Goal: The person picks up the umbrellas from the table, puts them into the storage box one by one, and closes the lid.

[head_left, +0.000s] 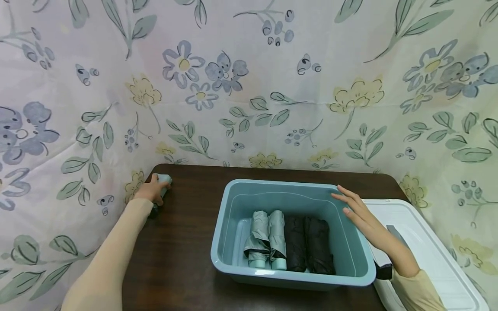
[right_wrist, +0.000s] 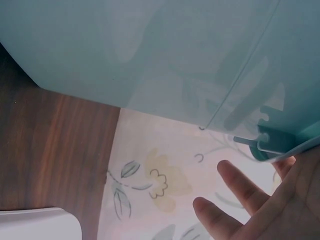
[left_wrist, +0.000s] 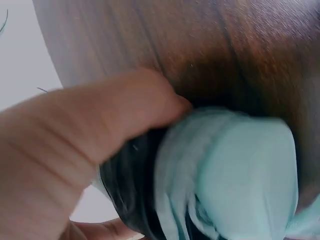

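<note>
At the table's far left corner my left hand (head_left: 151,190) curls round a folded umbrella (head_left: 165,179). In the left wrist view my thumb lies along the dark folds of the umbrella (left_wrist: 240,175), whose mint end cap faces the camera. My right hand (head_left: 367,218) is at the right rim of a blue-green plastic bin (head_left: 293,281), its fingers spread. In the right wrist view, fingers (right_wrist: 245,187) extend beside the bin's outer wall. Inside the bin, two silver folded umbrellas (head_left: 267,235) with mint ends lie beside two black folded bundles (head_left: 309,244).
A white lid (head_left: 435,255) lies to the right of the bin, partly behind my right forearm. The dark wooden table (head_left: 183,259) meets a floral cloth (head_left: 249,108) at its back and sides.
</note>
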